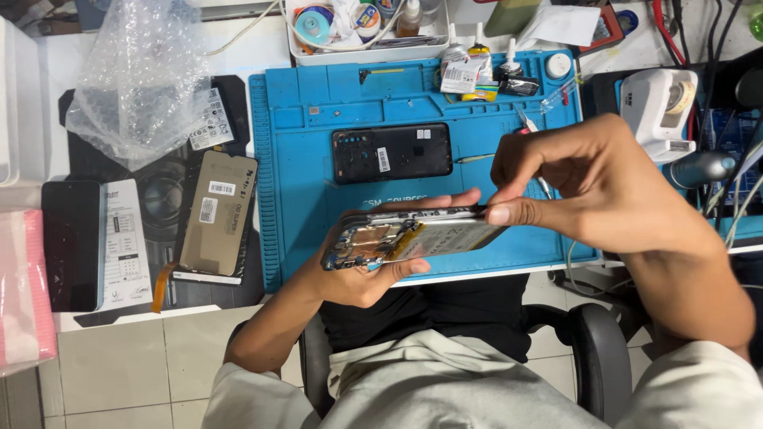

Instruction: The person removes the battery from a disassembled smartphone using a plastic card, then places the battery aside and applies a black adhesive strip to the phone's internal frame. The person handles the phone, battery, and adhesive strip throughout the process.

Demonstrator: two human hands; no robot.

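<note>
My left hand (362,274) cradles an opened phone (405,238) from below, its inner boards and battery facing up, tilted over the front edge of the blue work mat (294,206). My right hand (588,183) pinches the phone's right end with thumb and fingers along its upper edge. A black back cover (391,152) lies flat on the mat beyond the phone.
A replacement screen panel (216,214) with an orange flex lies left of the mat, beside a dark phone (71,242) and bubble wrap (143,79). Glue bottles (481,67) and a white tray (366,32) stand at the back. A white tape dispenser (658,103) sits right.
</note>
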